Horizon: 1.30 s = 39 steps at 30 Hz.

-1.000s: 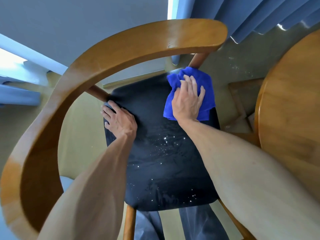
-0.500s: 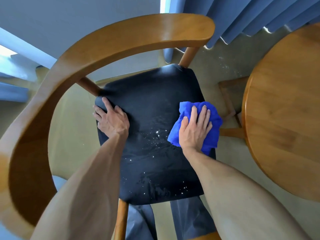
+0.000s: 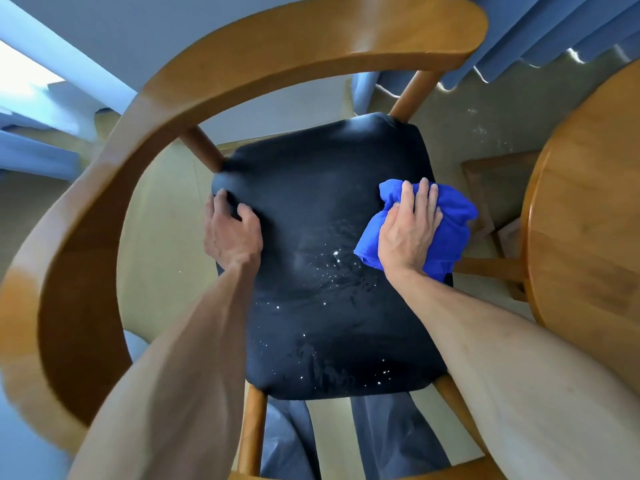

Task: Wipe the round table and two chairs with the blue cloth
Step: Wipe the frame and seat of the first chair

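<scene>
clearly mid-chair: the right hand (image 3: 408, 233) pressed the blue cloth (image 3: 446, 230) flat-fingered at the dark seat's (image 3: 322, 209) right edge, the left hand (image 3: 230, 233) gripped its left edge; white specks (image 3: 332, 268) remained, the worktop (image 3: 588, 216) beside.

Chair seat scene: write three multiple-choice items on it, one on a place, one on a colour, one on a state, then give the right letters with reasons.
1. Where on the seat is the cloth?
A. its right edge
B. its left edge
C. on the backrest

2. What colour is the seat?
A. red
B. black
C. white

3. What is the left hand doing?
A. hanging free
B. holding the cloth
C. gripping the seat's left edge

Answers: 1 A, the cloth lies under the right hand on the side toward the round table. 2 B, the cushion is black with white specks. 3 C, its fingers curl over the seat's edge.
</scene>
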{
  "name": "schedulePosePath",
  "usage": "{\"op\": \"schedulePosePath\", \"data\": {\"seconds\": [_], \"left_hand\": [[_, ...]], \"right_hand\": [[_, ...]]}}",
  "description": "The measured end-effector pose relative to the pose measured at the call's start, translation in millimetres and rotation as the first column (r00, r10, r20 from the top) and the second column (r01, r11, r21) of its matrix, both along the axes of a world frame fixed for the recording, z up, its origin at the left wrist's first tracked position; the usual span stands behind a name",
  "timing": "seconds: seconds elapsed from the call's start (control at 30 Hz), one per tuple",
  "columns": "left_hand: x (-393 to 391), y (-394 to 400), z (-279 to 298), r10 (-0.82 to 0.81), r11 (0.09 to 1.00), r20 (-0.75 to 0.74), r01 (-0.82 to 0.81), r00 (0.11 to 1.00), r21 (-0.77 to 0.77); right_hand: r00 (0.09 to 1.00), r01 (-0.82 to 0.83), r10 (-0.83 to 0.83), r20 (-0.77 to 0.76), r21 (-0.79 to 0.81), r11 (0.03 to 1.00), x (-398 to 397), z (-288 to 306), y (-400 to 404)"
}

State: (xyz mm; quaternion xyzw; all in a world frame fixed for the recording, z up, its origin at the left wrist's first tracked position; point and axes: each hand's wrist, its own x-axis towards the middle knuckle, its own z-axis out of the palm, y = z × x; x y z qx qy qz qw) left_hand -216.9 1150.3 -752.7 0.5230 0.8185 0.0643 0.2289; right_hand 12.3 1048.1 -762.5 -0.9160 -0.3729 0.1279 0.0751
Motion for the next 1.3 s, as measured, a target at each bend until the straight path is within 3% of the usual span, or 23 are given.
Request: {"op": "schedulePosePath", "data": {"seconds": [0.1, 0.2, 0.33, 0.4, 0.63, 0.77, 0.87, 1.0, 1.2, 1.3], "left_hand": [[-10.1, -8.2, 1.8, 0.067, 0.995, 0.123, -0.075, 0.990, 0.060], [-15.1, -11.1, 2.7, 0.092, 0.992, 0.083, -0.098, 0.992, 0.078], [-34.8, -23.7, 0.6, 0.370, 0.929, 0.061, -0.371, 0.927, 0.001], [-49.6, -33.9, -1.3, 0.412, 0.911, 0.068, -0.411, 0.909, -0.027], [-82.4, -47.2, 2.0, 0.361, 0.933, 0.006, -0.361, 0.933, -0.010], [-71.2, -38.5, 2.9, 0.292, 0.956, 0.028, -0.292, 0.956, 0.001], [-51.8, -35.7, 7.8, 0.125, 0.992, 0.049, -0.125, 0.991, 0.001], [-15.3, -41.4, 16.6, -0.043, 0.996, 0.045, 0.047, 0.998, -0.081], [23.8, -64.5, 23.5, -0.293, 0.954, -0.047, 0.289, 0.955, -0.081], [28.0, -78.4, 17.4, -0.254, 0.964, -0.109, 0.242, 0.961, -0.112]], "right_hand": [[0.994, -0.100, 0.101, -0.042, 0.012, 0.995, -7.8, 6.6, 22.6], [0.963, -0.262, 0.262, -0.056, 0.016, 0.965, -42.4, 10.0, 46.8], [0.979, -0.200, 0.201, -0.043, 0.016, 0.980, -80.6, 11.1, 54.4], [0.978, -0.207, 0.208, -0.033, 0.022, 0.978, -86.6, 12.1, 51.2], [0.958, -0.228, 0.228, -0.175, 0.021, 0.973, -130.7, 33.0, 50.4], [0.885, -0.430, 0.416, -0.207, -0.023, 0.903, -140.1, 41.0, 38.4], [0.858, -0.511, 0.499, -0.124, -0.105, 0.853, -121.1, 33.9, 15.6], [0.905, -0.425, 0.424, -0.042, -0.155, 0.892, -106.0, 25.4, -14.2], [0.948, -0.316, 0.317, -0.016, -0.144, 0.938, -114.7, 20.8, -19.3], [0.935, -0.354, 0.355, -0.013, -0.142, 0.925, -109.6, 18.9, -22.5]]}}
